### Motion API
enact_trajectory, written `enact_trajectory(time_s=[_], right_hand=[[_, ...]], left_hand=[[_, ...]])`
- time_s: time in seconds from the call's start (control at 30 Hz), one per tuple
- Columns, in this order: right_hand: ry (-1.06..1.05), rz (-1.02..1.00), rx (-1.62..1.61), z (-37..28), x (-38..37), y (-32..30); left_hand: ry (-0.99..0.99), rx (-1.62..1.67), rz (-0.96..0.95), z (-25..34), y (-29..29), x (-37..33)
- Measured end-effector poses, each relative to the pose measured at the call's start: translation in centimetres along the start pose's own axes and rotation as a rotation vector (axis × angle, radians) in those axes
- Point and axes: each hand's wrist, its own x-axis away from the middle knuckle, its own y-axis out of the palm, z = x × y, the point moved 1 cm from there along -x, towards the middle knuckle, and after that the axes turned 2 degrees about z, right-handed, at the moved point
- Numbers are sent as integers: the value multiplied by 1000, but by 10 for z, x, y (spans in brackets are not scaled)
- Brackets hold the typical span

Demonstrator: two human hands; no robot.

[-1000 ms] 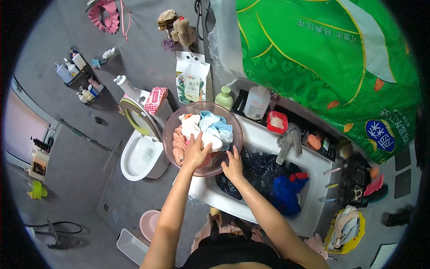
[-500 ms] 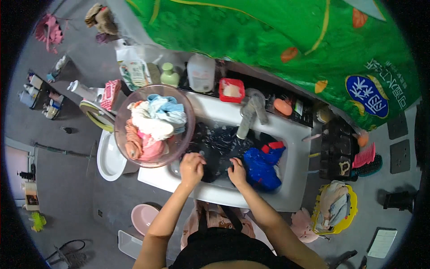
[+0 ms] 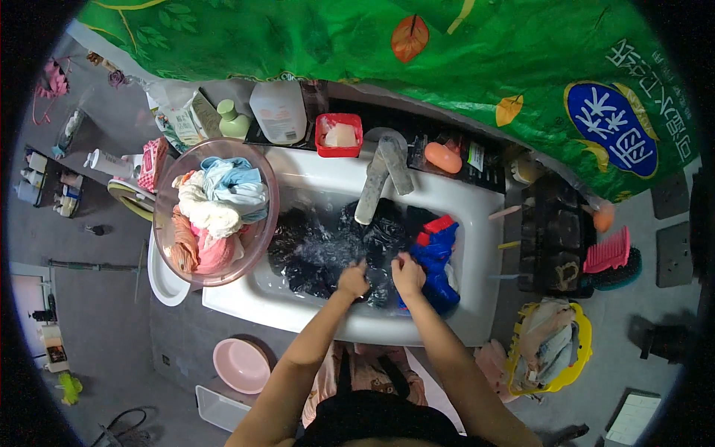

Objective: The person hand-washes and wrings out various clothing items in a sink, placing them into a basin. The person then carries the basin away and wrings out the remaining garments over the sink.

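Note:
A dark, wet black garment (image 3: 305,257) lies bunched in the water of the white sink (image 3: 477,298). My left hand (image 3: 354,281) is closed on its near edge, fingertips partly hidden in the cloth and water. Close to its right, my right hand (image 3: 408,276) is curled with its fingers on the same black cloth. A blue garment with red trim (image 3: 438,261) lies half in the water right beside my right hand. Over the sink's far side hangs the grey tap (image 3: 380,182), its spout pointing down at the black cloth.
A clear basin (image 3: 272,179) of light clothes rests on the sink's left end. Along the back stand a red soap box (image 3: 339,135), a pink soap bar (image 3: 443,158) and a large white jug (image 3: 279,112). A yellow basket (image 3: 585,350) of clothes is at the right, a pink basin (image 3: 242,365) below left.
Both hands have moved right and closer together, down onto the black cloth. The black garment has spread and shifted in the water. The whole view has swung slightly.

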Motion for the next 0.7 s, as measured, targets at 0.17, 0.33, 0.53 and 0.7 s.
enact_trajectory(time_s=[0.17, 0.33, 0.53, 0.7], right_hand=[[-505, 226, 62, -17, -9, 29], [-159, -140, 127, 12, -27, 41], [-543, 193, -428, 21, 15, 8], [-48, 456, -33, 76, 3, 5]], left_hand=[[309, 53, -86, 25, -9, 32], [-45, -165, -188, 42, -72, 43], [484, -99, 363, 51, -62, 14], [514, -334, -27, 75, -15, 1]])
